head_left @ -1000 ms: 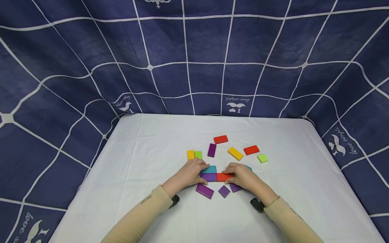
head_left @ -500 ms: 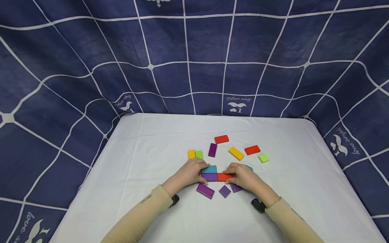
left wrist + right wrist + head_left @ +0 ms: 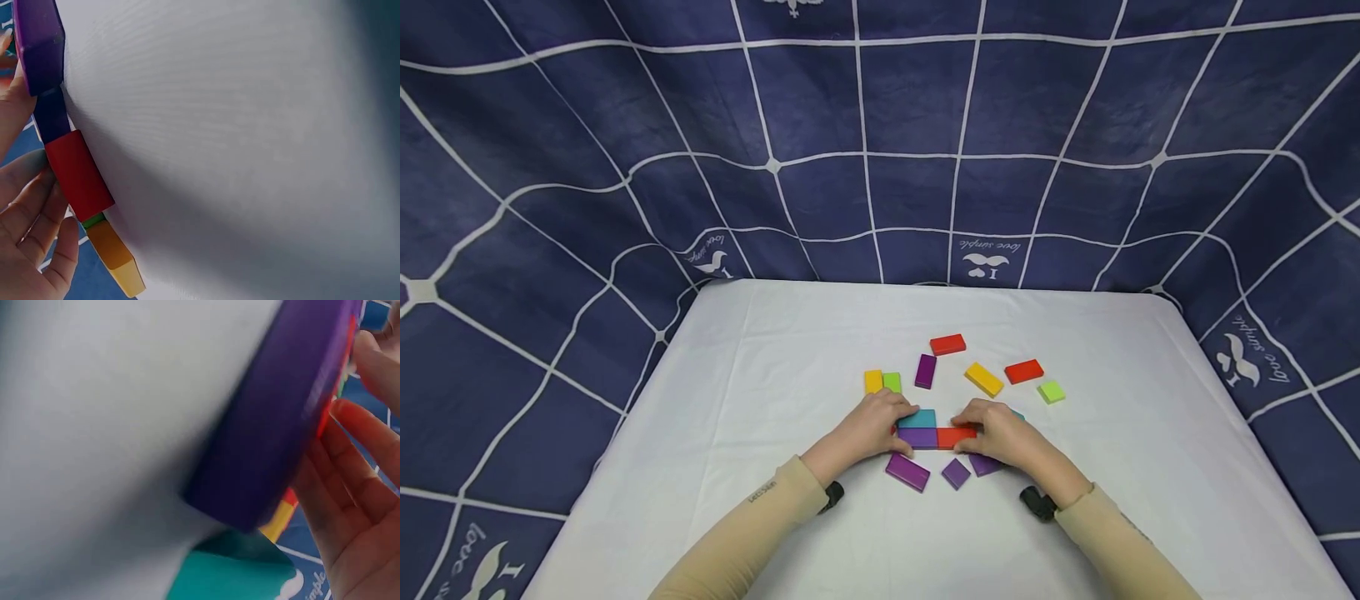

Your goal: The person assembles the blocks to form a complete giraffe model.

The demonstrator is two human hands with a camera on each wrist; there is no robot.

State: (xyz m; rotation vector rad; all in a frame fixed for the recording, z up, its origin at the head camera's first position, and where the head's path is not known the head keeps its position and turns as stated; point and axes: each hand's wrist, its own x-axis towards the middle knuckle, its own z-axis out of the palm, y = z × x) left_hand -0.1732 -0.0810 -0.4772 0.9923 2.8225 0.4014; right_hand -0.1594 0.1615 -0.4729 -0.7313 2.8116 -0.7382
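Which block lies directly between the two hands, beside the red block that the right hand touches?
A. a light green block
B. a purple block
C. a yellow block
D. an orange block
B: in the head view a purple block lies flat between the left hand and the right hand, its end against the red block, with a teal block just behind it.

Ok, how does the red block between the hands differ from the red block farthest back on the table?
The near red block is touched by the right hand and butts against a purple block; the far red block lies alone, untouched. The near one lies level across the view, the far one slightly angled. Both are red, flat and rectangular, seemingly similar in size.
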